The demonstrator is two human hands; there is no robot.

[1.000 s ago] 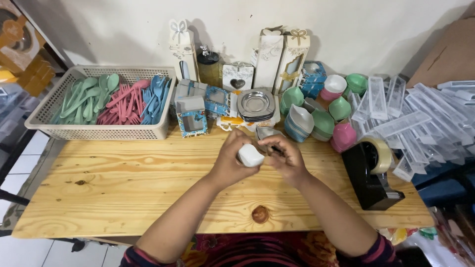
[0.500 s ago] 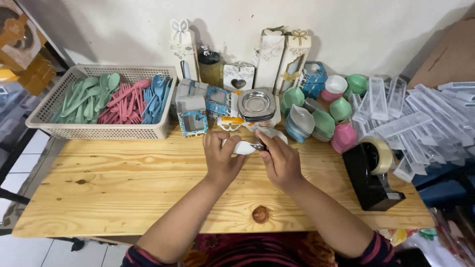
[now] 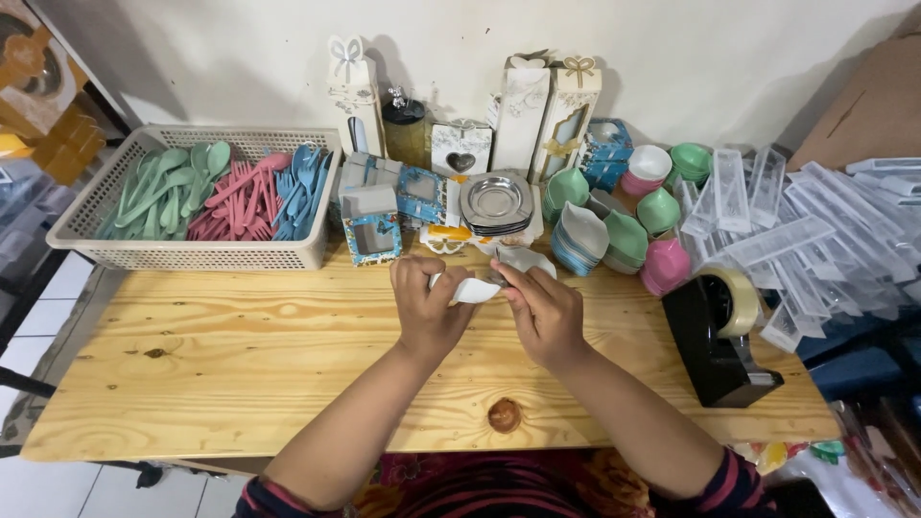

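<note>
Over the last second both hands have travelled from a spot nearer the person toward the far side of the surface (image 3: 240, 364), and now sit just short of the stack of silver dishes (image 3: 496, 203). The small white dish (image 3: 472, 289), earlier raised and showing a rounded side between the palms, now lies flatter and pokes out sideways between them. The left hand (image 3: 428, 305) has turned knuckles-up over it, and the right hand (image 3: 547, 312) has closed in against its right end.
</note>
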